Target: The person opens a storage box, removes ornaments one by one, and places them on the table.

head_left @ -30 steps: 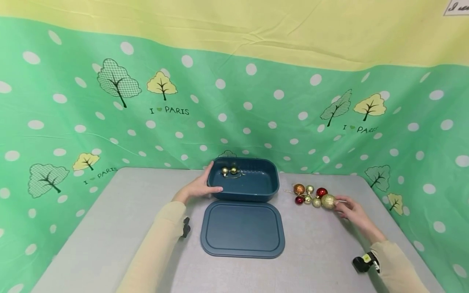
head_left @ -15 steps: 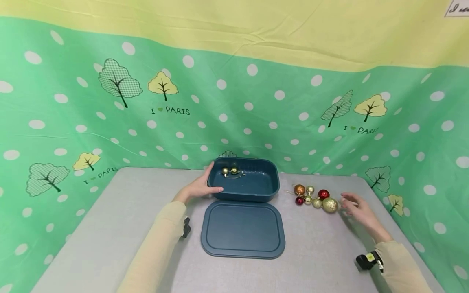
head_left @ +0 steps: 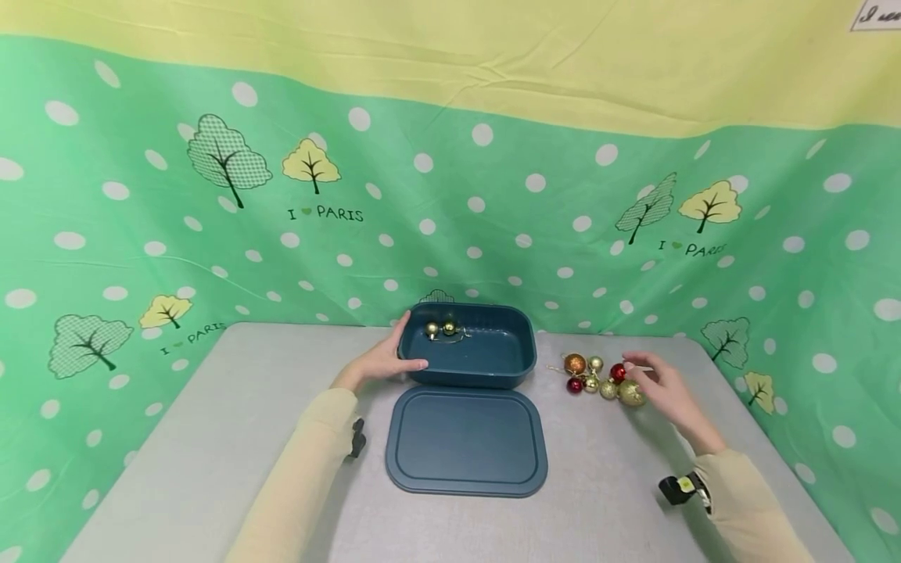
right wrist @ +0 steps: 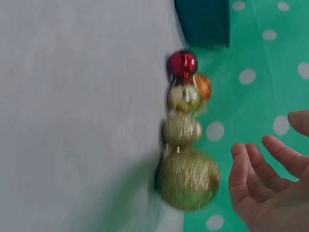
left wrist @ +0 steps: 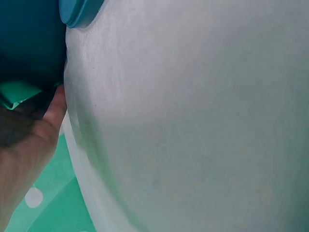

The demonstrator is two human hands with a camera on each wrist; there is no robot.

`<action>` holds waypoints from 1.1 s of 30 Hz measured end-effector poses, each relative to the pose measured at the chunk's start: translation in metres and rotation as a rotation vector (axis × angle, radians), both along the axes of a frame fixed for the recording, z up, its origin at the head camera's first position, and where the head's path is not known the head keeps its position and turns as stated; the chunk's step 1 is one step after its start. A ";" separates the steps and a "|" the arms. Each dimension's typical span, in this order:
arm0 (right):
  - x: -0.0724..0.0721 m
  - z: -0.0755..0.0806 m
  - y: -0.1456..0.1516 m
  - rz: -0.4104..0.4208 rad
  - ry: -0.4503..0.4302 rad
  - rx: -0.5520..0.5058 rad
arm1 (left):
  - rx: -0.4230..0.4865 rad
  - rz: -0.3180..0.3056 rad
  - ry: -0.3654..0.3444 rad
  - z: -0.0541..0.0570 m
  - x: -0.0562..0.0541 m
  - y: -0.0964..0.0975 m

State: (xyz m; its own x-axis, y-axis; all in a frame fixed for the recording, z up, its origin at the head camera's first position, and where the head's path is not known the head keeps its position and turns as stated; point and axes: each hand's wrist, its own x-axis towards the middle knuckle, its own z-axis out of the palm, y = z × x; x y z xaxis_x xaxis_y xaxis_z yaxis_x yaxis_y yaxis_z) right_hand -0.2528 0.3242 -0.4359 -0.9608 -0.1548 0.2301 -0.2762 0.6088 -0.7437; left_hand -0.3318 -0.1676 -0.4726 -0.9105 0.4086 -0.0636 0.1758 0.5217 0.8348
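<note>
My left hand (head_left: 378, 362) holds the left end of a dark blue lidless box (head_left: 493, 361), thumb along its front side. Two small gold baubles (head_left: 449, 328) with strings lie inside at the back left. On the table to the right is a cluster of Christmas baubles: a big glittery gold bauble (head_left: 631, 394), a shiny red bauble (head_left: 617, 372), an orange bauble (head_left: 574, 363), a small dark red one and several small gold ones. My right hand (head_left: 662, 389) hovers at the cluster's right side, fingertips beside the red bauble. In the right wrist view its fingers are spread and loosely bent, holding nothing.
The flat blue lid (head_left: 466, 444) lies on the grey table (head_left: 598, 500) directly in front of the box. A green polka-dot curtain (head_left: 479, 234) hangs behind the table's back edge and round its sides.
My right hand let go of the big gold bauble, drew back to the right, then moved left toward the red bauble. My left hand and the box have stayed put.
</note>
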 end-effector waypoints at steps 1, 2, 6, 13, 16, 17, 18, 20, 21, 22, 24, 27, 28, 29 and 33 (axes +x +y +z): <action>-0.001 0.000 -0.005 0.010 0.011 0.004 | 0.002 0.000 -0.001 0.000 0.000 0.000; -0.001 0.000 -0.009 0.020 0.015 0.003 | 0.004 -0.002 -0.001 0.000 0.000 0.000; -0.004 -0.002 -0.027 0.063 0.031 -0.005 | 0.008 -0.002 0.001 0.000 0.000 -0.001; -0.008 -0.005 -0.056 0.089 0.013 -0.039 | -0.008 -0.001 0.004 -0.001 -0.001 0.000; -0.011 -0.005 -0.069 0.117 0.019 -0.071 | -0.014 -0.003 0.015 -0.001 -0.001 0.000; -0.012 -0.004 -0.073 0.131 0.024 -0.089 | -0.014 -0.003 0.017 -0.001 -0.001 0.000; -0.013 -0.003 -0.077 0.146 0.025 -0.108 | -0.014 0.001 0.014 -0.001 0.000 0.000; -0.016 0.000 -0.086 0.168 0.029 -0.130 | -0.004 -0.002 0.016 -0.001 0.000 -0.001; -0.017 0.001 -0.090 0.177 0.034 -0.137 | -0.002 0.001 0.011 0.000 0.000 -0.001; -0.019 0.002 -0.094 0.191 0.038 -0.140 | -0.002 0.004 0.005 -0.001 0.000 -0.001; -0.022 0.005 -0.102 0.210 0.050 -0.141 | 0.008 0.006 0.000 0.000 0.000 -0.001; -0.028 0.006 -0.113 0.237 0.095 -0.135 | 0.006 0.012 -0.012 0.001 0.001 -0.001; -0.030 0.006 -0.117 0.244 0.104 -0.135 | 0.008 0.010 -0.009 0.001 0.001 -0.001; -0.031 0.007 -0.121 0.249 0.110 -0.140 | 0.008 0.010 -0.010 0.002 0.002 -0.001; -0.036 0.007 -0.134 0.262 0.096 -0.161 | 0.001 -0.002 0.000 0.003 0.002 0.000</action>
State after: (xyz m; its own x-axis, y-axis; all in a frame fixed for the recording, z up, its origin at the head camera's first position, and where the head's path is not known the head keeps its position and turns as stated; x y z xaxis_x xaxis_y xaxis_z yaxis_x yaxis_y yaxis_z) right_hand -0.2885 0.1900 -0.4287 -0.8658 -0.3483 0.3592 -0.4814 0.3843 -0.7877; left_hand -0.3299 -0.1671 -0.4701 -0.9098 0.4102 -0.0631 0.1769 0.5207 0.8352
